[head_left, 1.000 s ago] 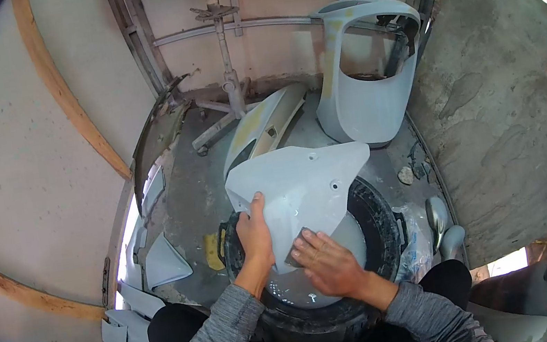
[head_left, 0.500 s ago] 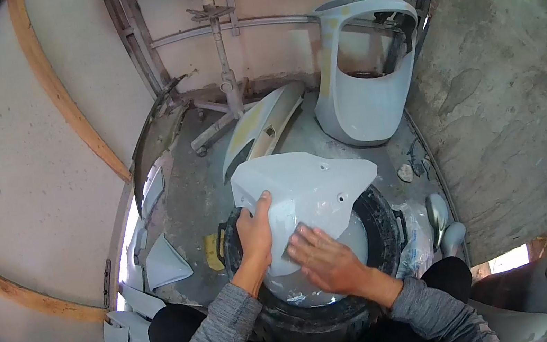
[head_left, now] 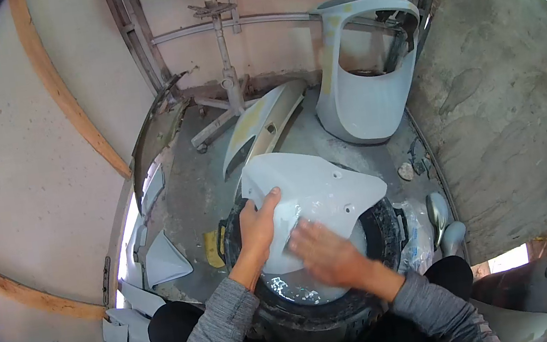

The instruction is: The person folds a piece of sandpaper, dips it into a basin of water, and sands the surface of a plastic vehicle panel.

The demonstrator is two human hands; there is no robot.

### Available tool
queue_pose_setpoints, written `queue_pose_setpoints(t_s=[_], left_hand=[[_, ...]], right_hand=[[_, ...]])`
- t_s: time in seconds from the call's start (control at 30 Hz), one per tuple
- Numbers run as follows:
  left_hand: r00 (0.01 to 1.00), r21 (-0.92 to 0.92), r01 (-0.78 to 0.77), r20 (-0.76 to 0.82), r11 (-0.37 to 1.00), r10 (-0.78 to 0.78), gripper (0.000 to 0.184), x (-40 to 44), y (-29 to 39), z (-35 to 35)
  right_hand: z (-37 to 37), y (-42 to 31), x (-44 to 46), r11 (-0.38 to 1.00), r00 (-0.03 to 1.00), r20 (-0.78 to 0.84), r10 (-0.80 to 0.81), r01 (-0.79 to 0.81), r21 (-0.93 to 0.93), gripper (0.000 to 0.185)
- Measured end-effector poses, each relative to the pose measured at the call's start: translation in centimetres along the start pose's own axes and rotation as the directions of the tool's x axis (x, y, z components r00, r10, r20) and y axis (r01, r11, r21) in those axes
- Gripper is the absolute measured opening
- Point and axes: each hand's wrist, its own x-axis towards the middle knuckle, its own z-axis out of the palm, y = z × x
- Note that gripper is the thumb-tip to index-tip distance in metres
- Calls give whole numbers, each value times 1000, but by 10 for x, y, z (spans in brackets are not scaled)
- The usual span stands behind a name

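A glossy, wet white plastic panel (head_left: 314, 186), with small holes on its right side, is tilted over a black tub (head_left: 386, 239) of cloudy water (head_left: 297, 290). My left hand (head_left: 260, 225) grips the panel's left edge, thumb on top and fingers partly hidden. Against the panel's lower face lies my right hand (head_left: 327, 251), its fingers stretched flat and smeared by motion. Whether anything thin is under those fingers is hidden.
Behind the tub lie a curved white and yellowish panel (head_left: 263, 123) and a large white fairing (head_left: 367, 112). A wheeled metal stand (head_left: 231, 93) is at the back. A yellow block (head_left: 213, 249) and white pieces (head_left: 166, 259) sit left; a plastic bag (head_left: 417, 238) and grey mirror-shaped parts (head_left: 438, 211) lie right.
The white panel has shifted slightly right, with my left hand moving along with it. My right hand has moved a little over its surface and is more blurred.
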Motion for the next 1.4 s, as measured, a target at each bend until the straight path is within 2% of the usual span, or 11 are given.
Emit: queue_pose_setpoints(t_s=[0.17,0.33,0.4,0.6,0.67,0.73,0.83,0.97,1.13,1.27,1.4], left_hand=[[999,37,39,-4,999,-39,66,1,-6,0],[1000,-43,18,9,999,-17,66,6,-7,0],[998,12,55,-24,998,-55,64,4,-13,1],[999,-62,44,-10,997,-44,66,5,-2,1],[994,2,86,-64,996,-86,65,3,-5,2],[994,4,95,-54,995,-95,65,2,-4,6],[999,-82,16,-44,996,-20,66,13,-14,5],[993,-135,72,-87,988,-84,66,9,-16,3],[992,-219,81,-72,972,-99,67,16,-11,1],[989,-214,105,-84,971,-126,70,11,-10,1],[993,-254,60,-85,965,-84,72,17,-19,3]], right_hand=[[-4,48,18,966,963,-107,247,-253,-47,42],[-7,3,8,997,997,71,40,-44,67,38],[-6,45,15,973,986,-96,139,-154,-173,41],[-5,10,-1,994,996,73,53,-60,87,41],[2,56,2,962,977,-129,172,-195,-190,45],[3,46,2,933,929,-164,331,-348,-88,44],[4,-12,-10,991,996,23,85,-86,99,38],[6,52,5,917,920,-207,332,-366,-158,42],[-1,-5,-6,988,994,24,102,-105,116,39],[3,36,6,910,887,-299,351,-398,-114,43],[2,1,-7,984,993,8,118,-118,131,36]])
